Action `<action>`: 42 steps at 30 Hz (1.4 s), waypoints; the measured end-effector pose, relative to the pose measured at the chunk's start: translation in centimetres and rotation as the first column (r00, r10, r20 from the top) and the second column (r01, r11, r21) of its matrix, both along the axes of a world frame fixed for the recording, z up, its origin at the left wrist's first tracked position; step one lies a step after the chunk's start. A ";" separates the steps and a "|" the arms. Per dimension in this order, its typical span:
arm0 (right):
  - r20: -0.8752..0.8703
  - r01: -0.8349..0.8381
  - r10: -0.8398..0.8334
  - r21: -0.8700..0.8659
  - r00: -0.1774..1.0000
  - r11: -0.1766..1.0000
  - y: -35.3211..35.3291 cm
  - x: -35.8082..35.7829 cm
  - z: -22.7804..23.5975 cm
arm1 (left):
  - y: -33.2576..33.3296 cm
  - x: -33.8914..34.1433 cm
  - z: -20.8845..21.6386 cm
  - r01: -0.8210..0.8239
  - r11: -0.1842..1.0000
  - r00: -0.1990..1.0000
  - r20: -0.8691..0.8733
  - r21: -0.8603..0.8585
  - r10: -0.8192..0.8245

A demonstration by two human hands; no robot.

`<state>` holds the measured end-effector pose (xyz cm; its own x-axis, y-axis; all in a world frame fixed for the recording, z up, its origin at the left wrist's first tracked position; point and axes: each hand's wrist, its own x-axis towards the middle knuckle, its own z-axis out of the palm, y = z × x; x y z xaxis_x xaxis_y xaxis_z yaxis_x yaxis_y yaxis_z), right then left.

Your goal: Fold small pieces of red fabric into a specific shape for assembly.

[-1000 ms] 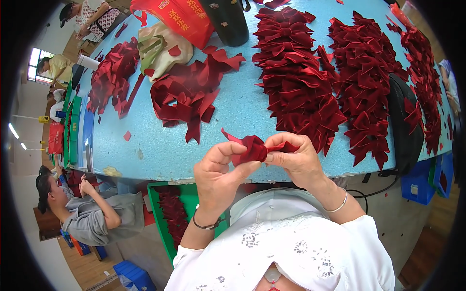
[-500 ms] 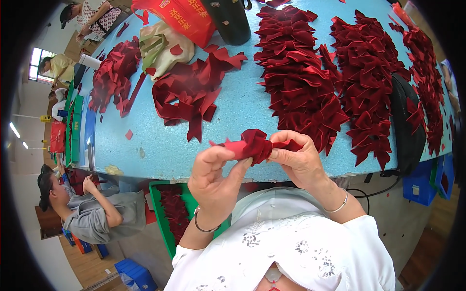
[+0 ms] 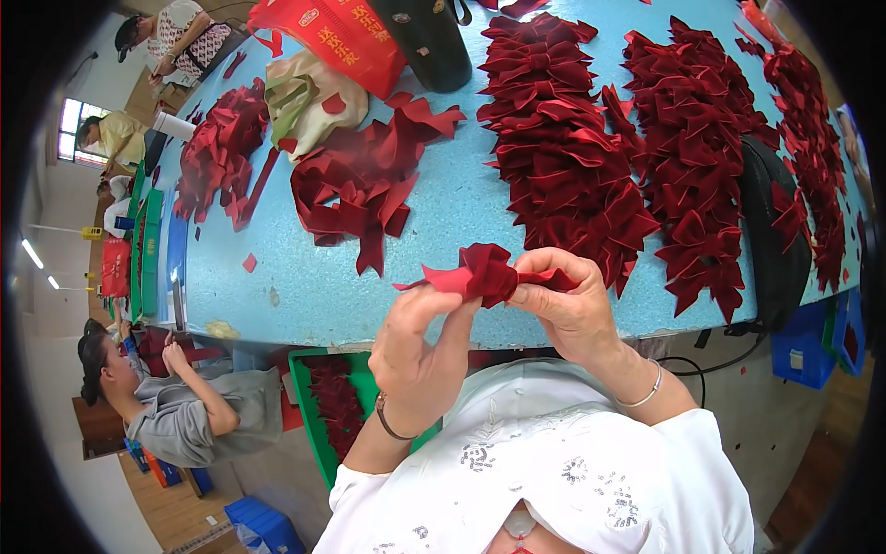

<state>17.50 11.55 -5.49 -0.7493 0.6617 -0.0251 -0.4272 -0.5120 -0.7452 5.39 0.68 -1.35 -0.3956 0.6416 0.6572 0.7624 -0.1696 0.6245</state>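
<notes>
Between my hands, above the table's near edge, is a dark red velvet bow point(image 3: 485, 274). Fingers and thumb of my left hand point(image 3: 420, 337) are closed on the bow's left side, near its loose tail. My right hand point(image 3: 574, 305) pinches the knot's right side between thumb and fingers, with the other tail lying across them. Just beyond, a loose heap of red velvet ribbon strips point(image 3: 355, 185) rests on the table. To the right of that heap, finished-looking bows point(image 3: 554, 138) are stacked in a long overlapping row.
More bow rows point(image 3: 697, 166) lie farther right beside a black bag point(image 3: 771, 231). At the back stand a red bag point(image 3: 337, 42) and a dark bottle point(image 3: 429, 42). A green tray point(image 3: 309, 406) holding bows is below the table edge. A co-worker in grey point(image 3: 198, 406) sits at the left.
My left fingers have shifted slightly right, closer to the knot, and the left tail now stands freer above them. My right hand keeps its pinch almost in place.
</notes>
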 end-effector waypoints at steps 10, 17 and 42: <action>0.088 0.050 -0.063 0.144 0.994 0.988 -0.1 0.3 0.4 | 0.1 0.8 -0.5 0.034 0.998 0.973 0.225 0.050 -0.044; 0.069 0.161 -0.172 0.142 0.983 0.977 -0.9 -0.1 0.6 | 0.9 1.5 -1.2 -0.034 0.995 0.974 0.225 0.093 0.012; 0.242 0.089 -0.190 0.373 0.952 0.923 -0.1 0.6 0.3 | 1.5 -0.6 0.2 0.386 0.911 0.646 0.748 -0.147 -0.153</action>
<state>18.06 11.49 -5.19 -0.6464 0.7618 0.0434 -0.2330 -0.1429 -0.9619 4.80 2.14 -1.19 -0.4409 0.8969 0.0352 0.0157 -0.0315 0.9994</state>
